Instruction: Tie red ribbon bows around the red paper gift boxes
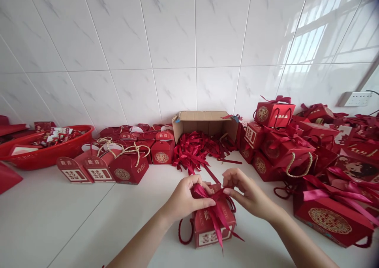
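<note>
Pinching ribbon (218, 216) over a red gift box (203, 222)

Left hand (185, 197): thumb and fingers closed on a loop of the ribbon. Right hand (248, 193): thumb and forefinger brought together on its opposite side, remaining fingers curled. Knot: largely covered by fingers, so its tightness cannot be told. Red gift box: one, on the pale counter (89, 224), directly beneath both hands; ribbon tails hang over the nearer side. Beyond the hands: cardboard carton (204, 116), loose ribbon heap (194, 145). Left of them: rope-handled boxes (127, 172), red basket (53, 155). Right: bow-tied boxes (275, 116), stacked.
</note>
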Action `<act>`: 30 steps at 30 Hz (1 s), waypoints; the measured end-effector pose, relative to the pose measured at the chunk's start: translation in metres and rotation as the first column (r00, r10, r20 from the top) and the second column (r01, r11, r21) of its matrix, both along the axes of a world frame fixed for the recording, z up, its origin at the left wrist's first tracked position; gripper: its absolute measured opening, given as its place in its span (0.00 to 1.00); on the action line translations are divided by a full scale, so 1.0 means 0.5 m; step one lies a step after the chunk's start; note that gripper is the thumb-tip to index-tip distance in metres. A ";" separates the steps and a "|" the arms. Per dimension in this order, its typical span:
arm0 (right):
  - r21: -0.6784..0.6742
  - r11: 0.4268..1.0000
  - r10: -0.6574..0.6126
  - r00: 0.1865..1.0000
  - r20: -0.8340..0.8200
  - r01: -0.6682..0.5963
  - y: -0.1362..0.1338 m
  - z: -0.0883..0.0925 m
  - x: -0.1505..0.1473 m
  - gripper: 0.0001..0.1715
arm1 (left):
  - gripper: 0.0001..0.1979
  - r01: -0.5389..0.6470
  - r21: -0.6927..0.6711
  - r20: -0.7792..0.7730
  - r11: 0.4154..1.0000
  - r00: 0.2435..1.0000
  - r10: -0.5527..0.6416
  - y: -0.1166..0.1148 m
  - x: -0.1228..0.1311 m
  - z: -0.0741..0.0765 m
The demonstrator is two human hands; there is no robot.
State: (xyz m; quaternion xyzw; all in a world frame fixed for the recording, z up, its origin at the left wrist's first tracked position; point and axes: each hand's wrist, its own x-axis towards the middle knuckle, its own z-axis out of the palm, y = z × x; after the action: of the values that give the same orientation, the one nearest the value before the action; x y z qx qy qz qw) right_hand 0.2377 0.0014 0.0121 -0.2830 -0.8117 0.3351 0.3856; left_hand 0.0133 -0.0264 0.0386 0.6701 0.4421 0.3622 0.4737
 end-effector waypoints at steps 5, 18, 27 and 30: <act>-0.165 0.985 0.069 0.990 0.126 -0.048 0.002 0.008 0.004 0.19 | 0.16 -0.016 -0.009 -0.012 1.000 1.000 0.016 -0.007 -0.002 0.003; -0.318 0.948 0.045 0.997 0.057 -0.025 0.004 0.001 0.000 0.24 | 0.09 -0.029 0.017 -0.012 0.999 1.000 0.029 -0.008 -0.003 -0.006; -0.307 0.952 0.047 0.991 0.123 -0.007 0.002 -0.003 -0.005 0.25 | 0.15 -0.079 -0.024 -0.005 0.997 0.997 0.079 -0.009 0.000 -0.013; -0.318 0.948 0.046 0.995 0.091 -0.015 0.002 -0.008 -0.009 0.25 | 0.13 -0.034 -0.017 0.047 0.999 0.998 0.035 -0.008 -0.002 -0.012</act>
State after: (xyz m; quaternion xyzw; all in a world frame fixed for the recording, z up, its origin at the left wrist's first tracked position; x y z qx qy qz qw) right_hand 0.2333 0.0026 0.0082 -0.3447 -0.7696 0.4526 0.2899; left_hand 0.0123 -0.0303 0.0328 0.6499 0.4453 0.3823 0.4829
